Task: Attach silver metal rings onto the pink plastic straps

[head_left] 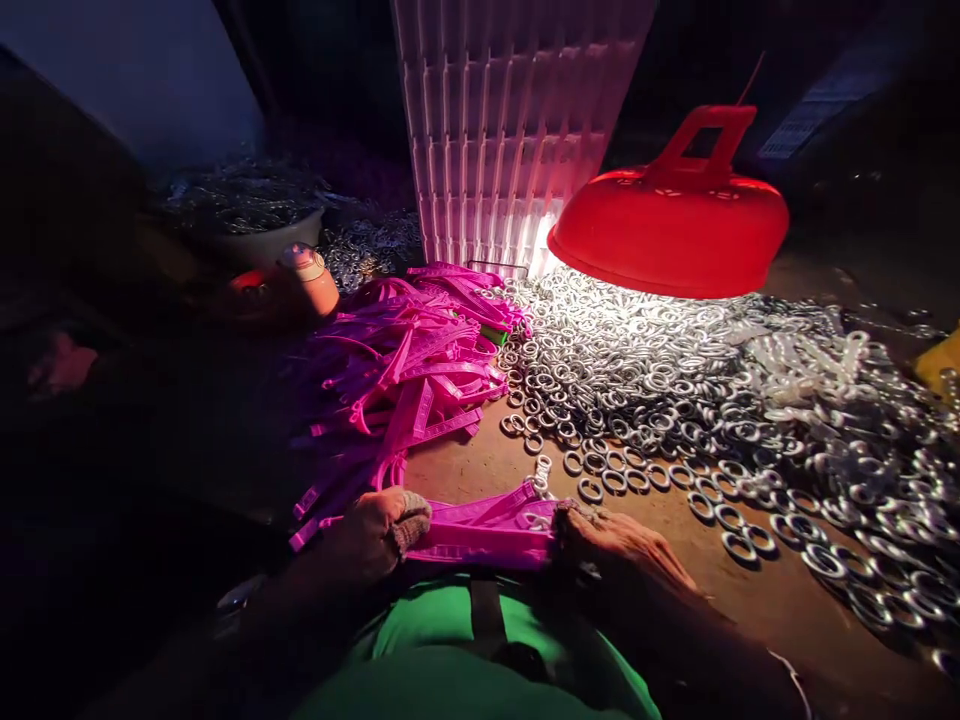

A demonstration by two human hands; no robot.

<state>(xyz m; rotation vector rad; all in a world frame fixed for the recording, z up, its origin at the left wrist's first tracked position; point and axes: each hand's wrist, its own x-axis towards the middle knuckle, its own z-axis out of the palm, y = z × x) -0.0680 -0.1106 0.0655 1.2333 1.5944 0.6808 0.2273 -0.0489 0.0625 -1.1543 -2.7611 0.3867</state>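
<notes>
Close to my body, a pink plastic strap (484,543) is stretched level between my hands. My left hand (379,530) is closed around its left end, with cloth wrapped on the fingers. At the other end my right hand (619,545) grips the strap, its fingertips partly in shadow. Just beyond the strap, more pink strips and a few joined metal rings (541,474) lie near my right hand. Ahead and to the left rises a tangled heap of pink straps (420,375).
Loose metal rings (660,370) spread over the right of the brown table (465,455). A red lamp shade (667,235) hangs above them. Behind stands a ribbed panel (510,130). At left are an orange container (311,280), a full basin (270,245) and another person's hand (64,362).
</notes>
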